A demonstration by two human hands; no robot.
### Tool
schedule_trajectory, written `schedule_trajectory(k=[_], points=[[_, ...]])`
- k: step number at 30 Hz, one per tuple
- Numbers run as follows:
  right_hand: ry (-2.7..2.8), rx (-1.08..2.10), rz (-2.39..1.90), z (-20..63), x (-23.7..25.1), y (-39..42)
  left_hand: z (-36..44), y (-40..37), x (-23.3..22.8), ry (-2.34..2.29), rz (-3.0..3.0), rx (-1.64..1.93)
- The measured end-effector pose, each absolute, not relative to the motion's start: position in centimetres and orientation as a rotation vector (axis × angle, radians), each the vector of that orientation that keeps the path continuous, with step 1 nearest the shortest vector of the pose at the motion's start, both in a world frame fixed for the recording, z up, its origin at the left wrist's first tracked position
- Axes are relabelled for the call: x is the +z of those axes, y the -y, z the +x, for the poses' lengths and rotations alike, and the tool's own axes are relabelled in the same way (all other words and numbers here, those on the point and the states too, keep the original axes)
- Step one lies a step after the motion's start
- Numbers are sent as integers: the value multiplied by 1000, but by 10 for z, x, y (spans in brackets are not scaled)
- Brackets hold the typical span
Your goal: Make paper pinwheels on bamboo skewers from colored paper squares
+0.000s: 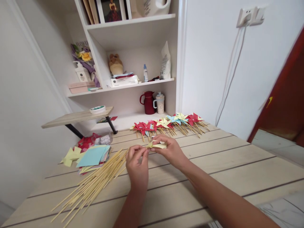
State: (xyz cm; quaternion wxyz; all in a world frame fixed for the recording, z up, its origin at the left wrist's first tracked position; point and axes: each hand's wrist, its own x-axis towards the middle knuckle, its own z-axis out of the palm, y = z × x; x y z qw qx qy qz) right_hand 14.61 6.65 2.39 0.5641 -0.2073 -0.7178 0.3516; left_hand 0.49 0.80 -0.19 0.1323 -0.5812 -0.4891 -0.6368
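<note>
Pinching a folded yellow paper piece (156, 145) from both ends, the two hands met just above the middle of the counter (213, 167). The right hand (169, 152) was clamped on the paper's right part, fingers curled over its top edge, while the left hand (137, 164) nipped the paper's left tip between thumb and fingertips. The paper hung in the air between them, clear of the wood.

At about eight o'clock from the hands lay a loose bundle of bamboo sticks (95, 185), fanned out toward the near left corner of the counter. At nine to ten o'clock sat a stack of coloured paper squares (93, 156), a light blue sheet on top, with yellow scraps (69, 156) just beside it and a small heap of red paper (86, 141) behind.

At twelve to one o'clock, along the far edge of the counter, a row of finished pinwheels (166, 124) in red, yellow and blue lay with their sticks pointing back toward the hands. Beyond them, on the lowest shelf, stood a dark red jug (148, 103) touching or just beside a spotted cup (160, 103).
</note>
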Motion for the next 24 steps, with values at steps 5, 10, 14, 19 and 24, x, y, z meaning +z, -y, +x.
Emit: schedule_trajectory(k=[5,10,14,19,24], points=[[1797,449,-373,152,27,-62,2,-1,5,1221,-1621,-1552],[1776,319,-342,154,26,-60,1,6,12,1059,-1567,-1395],[1798,271,-319,154,27,-61,1,7,13,1041,-1576,-1335],[1807,249,-343,155,27,-61,2,5,13,1027,-1575,-1328],[1799,234,-413,157,24,-64,5,3,12,1069,-1662,-1355]])
